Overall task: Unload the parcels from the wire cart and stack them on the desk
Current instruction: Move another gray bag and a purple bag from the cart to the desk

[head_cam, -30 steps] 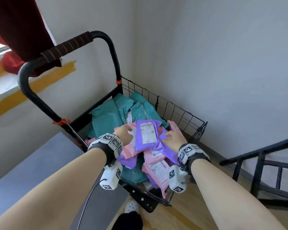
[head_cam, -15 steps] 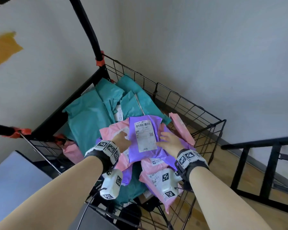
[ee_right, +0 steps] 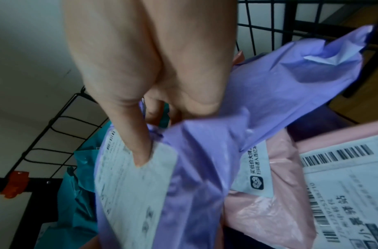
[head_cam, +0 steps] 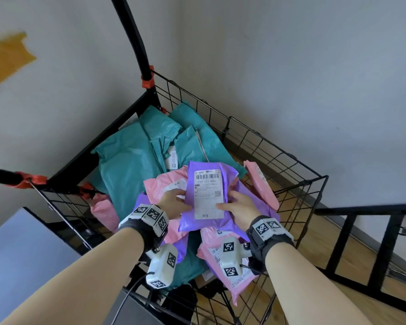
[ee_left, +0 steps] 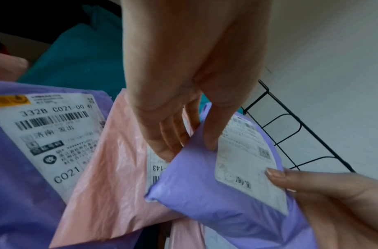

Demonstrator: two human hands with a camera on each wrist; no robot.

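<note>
A purple parcel [head_cam: 206,195] with a white shipping label lies on top of the heap in the black wire cart [head_cam: 267,148]. My left hand [head_cam: 174,202] pinches its left edge, thumb on top and fingers underneath [ee_left: 171,143]. My right hand [head_cam: 239,205] grips its right side, thumb pressed on the label [ee_right: 141,151]. Under it lie pink parcels [head_cam: 164,186], another purple parcel [ee_left: 23,168] and several teal parcels [head_cam: 131,160].
The cart stands in a corner between two pale walls, its black handle post [head_cam: 136,43] rising at the back. A grey desk surface [head_cam: 21,254] lies at lower left. A black railing [head_cam: 373,231] and wooden floor are to the right.
The view has tipped down and closer over the cart. Both hands have closed on the purple parcel's edges and it now sits slightly raised toward me.
</note>
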